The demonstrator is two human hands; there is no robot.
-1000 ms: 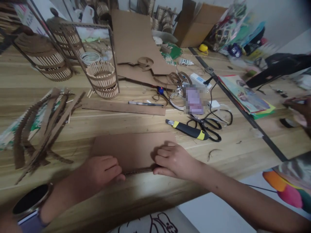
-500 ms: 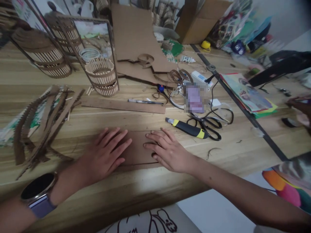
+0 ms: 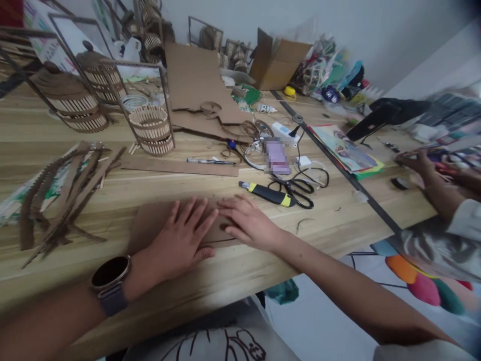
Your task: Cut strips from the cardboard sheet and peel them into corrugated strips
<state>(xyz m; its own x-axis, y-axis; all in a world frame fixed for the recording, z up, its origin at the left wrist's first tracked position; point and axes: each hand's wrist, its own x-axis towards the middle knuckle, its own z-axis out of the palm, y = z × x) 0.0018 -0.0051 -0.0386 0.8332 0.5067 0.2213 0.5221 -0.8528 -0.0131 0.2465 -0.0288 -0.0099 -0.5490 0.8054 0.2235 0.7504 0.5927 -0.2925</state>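
Note:
A flat rectangular piece of brown cardboard (image 3: 145,220) lies on the wooden table in front of me. My left hand (image 3: 182,233) rests palm down on it, fingers spread, with a watch on the wrist. At the cardboard's right end, my right hand (image 3: 250,223) also lies flat, its fingertips close to those of the left. Past the hands are a black and yellow utility knife (image 3: 268,194) and black-handled scissors (image 3: 300,190). A narrow cardboard strip (image 3: 180,166) lies farther back, with a pen (image 3: 211,161) along its edge.
Curved cardboard strips (image 3: 71,200) pile up at the left. Behind them stand small stick-and-cardboard baskets (image 3: 152,130) with tall handles. A large cardboard sheet (image 3: 193,75), a phone (image 3: 277,156) and cables lie farther back. Another person's hands (image 3: 423,168) are at the far right.
My view has shifted to the right and up. My left hand has slid right over the cardboard, closer to my right hand, baring more of the cardboard's left end.

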